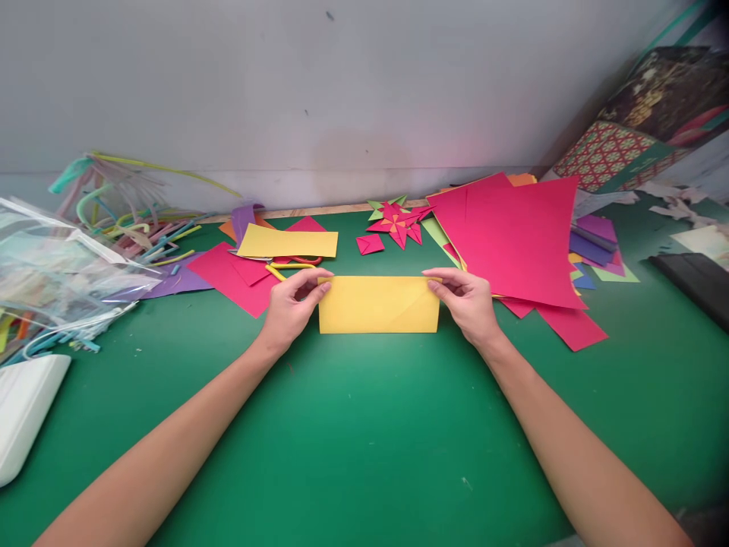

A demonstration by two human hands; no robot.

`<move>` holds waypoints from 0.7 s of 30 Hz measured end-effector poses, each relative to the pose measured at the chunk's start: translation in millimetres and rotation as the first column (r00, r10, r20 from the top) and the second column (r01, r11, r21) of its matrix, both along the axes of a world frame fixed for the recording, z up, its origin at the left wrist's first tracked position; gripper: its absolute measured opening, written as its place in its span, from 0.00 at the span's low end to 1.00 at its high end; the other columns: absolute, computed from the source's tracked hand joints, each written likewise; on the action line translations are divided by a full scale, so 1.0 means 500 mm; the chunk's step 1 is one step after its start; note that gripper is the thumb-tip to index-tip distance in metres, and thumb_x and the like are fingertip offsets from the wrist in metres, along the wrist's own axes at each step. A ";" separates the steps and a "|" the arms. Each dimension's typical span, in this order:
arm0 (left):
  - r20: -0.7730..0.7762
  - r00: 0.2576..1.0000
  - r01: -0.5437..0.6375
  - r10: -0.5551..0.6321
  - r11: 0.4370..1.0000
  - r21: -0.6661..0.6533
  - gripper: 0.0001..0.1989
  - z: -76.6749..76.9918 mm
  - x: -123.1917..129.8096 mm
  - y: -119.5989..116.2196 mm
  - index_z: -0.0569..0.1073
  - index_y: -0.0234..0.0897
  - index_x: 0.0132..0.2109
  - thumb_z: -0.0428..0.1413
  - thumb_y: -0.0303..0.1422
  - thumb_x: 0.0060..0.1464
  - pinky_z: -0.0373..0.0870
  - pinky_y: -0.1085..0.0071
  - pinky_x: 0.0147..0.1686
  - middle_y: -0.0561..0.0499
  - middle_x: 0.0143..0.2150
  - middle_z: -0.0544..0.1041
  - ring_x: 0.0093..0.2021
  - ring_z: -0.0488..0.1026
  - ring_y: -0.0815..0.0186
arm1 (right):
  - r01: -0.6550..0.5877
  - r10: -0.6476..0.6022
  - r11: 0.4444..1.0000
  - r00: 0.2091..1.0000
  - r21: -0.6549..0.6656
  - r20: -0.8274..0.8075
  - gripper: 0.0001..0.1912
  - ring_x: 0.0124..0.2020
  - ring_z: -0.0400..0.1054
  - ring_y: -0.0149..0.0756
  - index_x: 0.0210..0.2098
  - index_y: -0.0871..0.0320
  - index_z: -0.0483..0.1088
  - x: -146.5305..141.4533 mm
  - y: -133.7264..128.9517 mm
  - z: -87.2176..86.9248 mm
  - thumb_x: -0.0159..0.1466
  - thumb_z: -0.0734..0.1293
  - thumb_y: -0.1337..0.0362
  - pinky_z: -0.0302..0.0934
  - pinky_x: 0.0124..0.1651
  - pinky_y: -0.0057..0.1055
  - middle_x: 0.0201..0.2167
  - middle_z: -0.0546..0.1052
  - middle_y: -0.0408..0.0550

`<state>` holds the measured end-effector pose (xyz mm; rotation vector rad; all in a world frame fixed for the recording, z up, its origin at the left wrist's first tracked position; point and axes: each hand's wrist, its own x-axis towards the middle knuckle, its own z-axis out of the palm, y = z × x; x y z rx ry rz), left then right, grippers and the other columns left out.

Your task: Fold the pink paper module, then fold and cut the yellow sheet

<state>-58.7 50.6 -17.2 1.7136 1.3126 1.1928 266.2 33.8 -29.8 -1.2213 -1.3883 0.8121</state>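
A yellow sheet of paper [379,305], wider than it is tall, is held up between my two hands. My left hand [293,308] pinches its upper left corner between thumb and fingers. At the upper right corner, my right hand [470,304] grips it the same way. A faint diagonal crease crosses the sheet's right part. Just beyond my left hand lie scissors with yellow and red handles [293,265], partly covered by another yellow paper strip [288,243]. Past the held sheet are a small folded red square [370,244] and a red folded-paper star [396,222].
Large red sheets [506,235] are stacked at the back right, near a dark flat object [695,285]. Red paper pieces [228,273] lie at the back left. A clear plastic bag [62,258], pipe cleaners [137,213] and a white object [31,410] occupy the left side of the green table [364,456].
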 end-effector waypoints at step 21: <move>0.042 0.999 0.015 -0.015 1.000 -0.007 0.12 0.005 -0.001 -0.003 0.81 0.39 0.49 0.62 0.39 0.61 0.63 0.72 0.30 0.53 0.31 0.71 0.30 0.65 0.68 | 0.002 -0.003 1.000 0.999 0.020 0.034 0.09 0.43 0.79 0.43 0.44 0.50 0.84 -0.004 -0.007 0.012 0.66 0.74 0.57 0.73 0.47 0.40 0.42 0.85 0.46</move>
